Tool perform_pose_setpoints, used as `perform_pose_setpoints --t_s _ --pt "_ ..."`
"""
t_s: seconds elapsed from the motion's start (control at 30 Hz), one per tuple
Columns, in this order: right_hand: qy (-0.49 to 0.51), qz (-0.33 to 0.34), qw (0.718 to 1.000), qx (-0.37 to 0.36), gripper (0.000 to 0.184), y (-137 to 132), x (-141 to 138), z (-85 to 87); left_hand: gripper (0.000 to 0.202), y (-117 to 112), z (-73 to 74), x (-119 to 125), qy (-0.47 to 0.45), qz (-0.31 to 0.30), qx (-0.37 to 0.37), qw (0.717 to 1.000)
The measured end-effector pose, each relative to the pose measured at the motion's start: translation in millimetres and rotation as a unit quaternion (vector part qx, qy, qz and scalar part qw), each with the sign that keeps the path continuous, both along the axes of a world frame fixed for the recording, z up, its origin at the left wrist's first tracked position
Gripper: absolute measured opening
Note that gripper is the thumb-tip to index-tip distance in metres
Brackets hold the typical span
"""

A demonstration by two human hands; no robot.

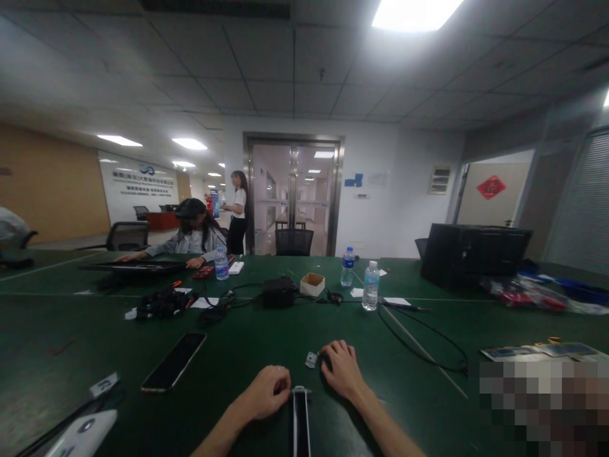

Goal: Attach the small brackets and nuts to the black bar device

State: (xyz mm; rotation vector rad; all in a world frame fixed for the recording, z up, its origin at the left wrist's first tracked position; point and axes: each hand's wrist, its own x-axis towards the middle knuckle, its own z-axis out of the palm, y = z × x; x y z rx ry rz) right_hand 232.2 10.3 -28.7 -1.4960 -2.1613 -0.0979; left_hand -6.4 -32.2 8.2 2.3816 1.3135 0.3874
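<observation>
The left hand (pixel 269 388) was curled shut, its grip pinching the far end of a narrow dark strip (pixel 301 422) lying on the green surface (pixel 247 343). Just right of that end, the right hand (pixel 343 369) lay fingers-down over something dark. I could not tell whether its grip held it. A small metal piece (pixel 311 360) sat just beyond the strip's end and could probably be flicked away by a nudge from either hand. The strip's near end was cut off.
</observation>
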Motion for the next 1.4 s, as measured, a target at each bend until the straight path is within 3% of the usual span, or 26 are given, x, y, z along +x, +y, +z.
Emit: perform_pose_setpoints --t_s 0.53,0.77,1.1,1.4 --pt "-0.023 0.016 0.999 -0.031 0.017 0.6 10.8 2.5 0.013 -8.2 1.8 0.4 0.015 0.010 0.024 1.000" --pt "-0.055 -0.020 0.998 -0.033 0.018 -2.1 14.7 8.0 0.014 -15.2 2.5 -3.0 0.027 0.019 0.032 0.999" --pt "-0.083 0.001 0.993 -0.078 0.018 -10.4 18.1 21.7 0.016 -19.9 1.3 -5.4 0.009 0.023 0.022 0.999" --pt "-0.051 0.048 0.995 -0.073 0.017 -12.9 26.9 16.5 0.015 -25.7 -0.5 -9.3 0.000 0.030 0.022 0.999"
